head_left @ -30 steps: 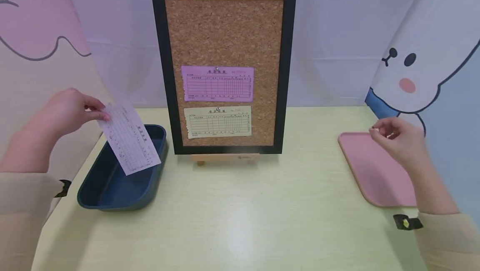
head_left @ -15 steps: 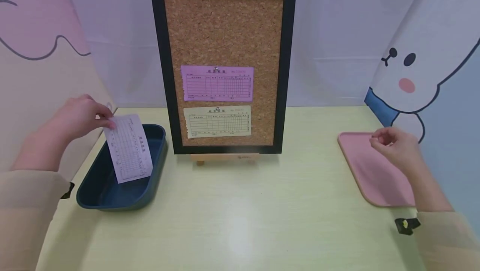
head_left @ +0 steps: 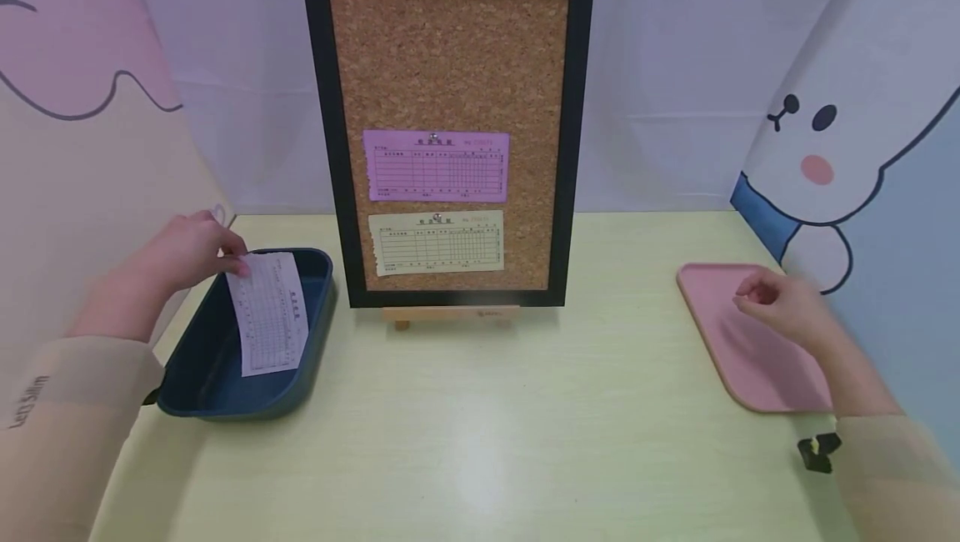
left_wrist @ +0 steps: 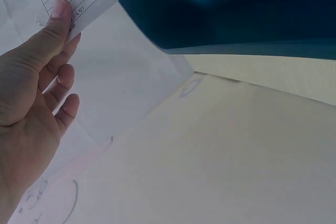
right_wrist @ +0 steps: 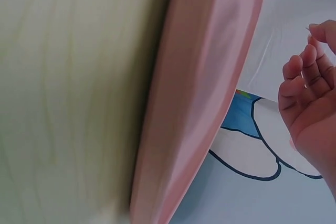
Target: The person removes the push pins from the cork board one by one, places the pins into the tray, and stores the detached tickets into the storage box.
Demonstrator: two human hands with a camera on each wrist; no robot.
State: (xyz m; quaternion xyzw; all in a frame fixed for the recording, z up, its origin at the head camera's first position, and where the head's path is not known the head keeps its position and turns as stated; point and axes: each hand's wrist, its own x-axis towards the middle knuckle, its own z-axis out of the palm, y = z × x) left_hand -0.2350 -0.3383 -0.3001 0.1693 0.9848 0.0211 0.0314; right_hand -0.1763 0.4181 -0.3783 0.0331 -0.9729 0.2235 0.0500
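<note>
Left hand (head_left: 197, 252): pinching white printed slip (head_left: 272, 317) by end, over blue bin (head_left: 213, 371). Right hand (head_left: 783, 306): pinching small pointed item (right_wrist: 307, 29), mostly hidden, above pink tray (head_left: 750, 358). Between, on desk (head_left: 525, 425): corkboard (head_left: 450, 58), purple slip (head_left: 438, 173) and cream slip (head_left: 442, 252) pinned.

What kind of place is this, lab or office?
Can't name it for certain; it looks like a staged indoor tabletop set-up. Signs: the black-framed rectangular cork board standing on a pale yellow wood-grained table, and creased, cartoon-printed sheeting around it.
</note>
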